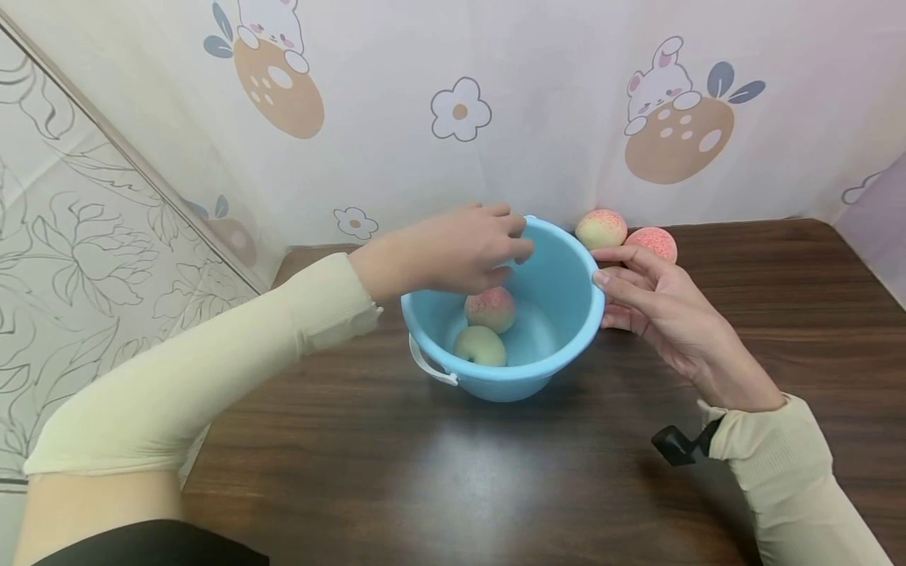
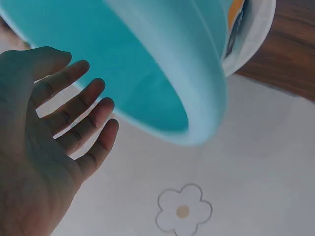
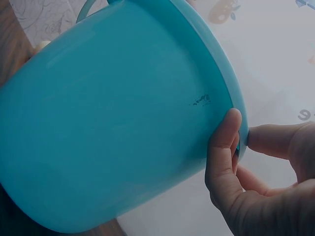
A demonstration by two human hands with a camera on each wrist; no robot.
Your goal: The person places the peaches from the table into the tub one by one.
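A blue bucket point(image 1: 538, 346) stands on the wooden table, with a pink peach point(image 1: 491, 310) and a pale green fruit point(image 1: 480, 346) inside. Over its opening hangs my left hand point(image 1: 470, 248), fingers spread and loosely bent, holding nothing; the left wrist view shows the same empty hand point(image 2: 59, 118) beside the bucket's rim point(image 2: 197, 73). My right hand point(image 1: 661, 310) pinches the right side of the rim between thumb and fingers, as the right wrist view also shows at the bucket wall point(image 3: 108, 113).
Two more peaches, one yellowish pink point(image 1: 602, 229) and one pink point(image 1: 653, 244), lie behind the right hand near the patterned wall covering point(image 1: 538, 118). A white bucket handle point(image 1: 429, 363) hangs at the bucket's left. The dark wooden table point(image 1: 340, 440) extends around it.
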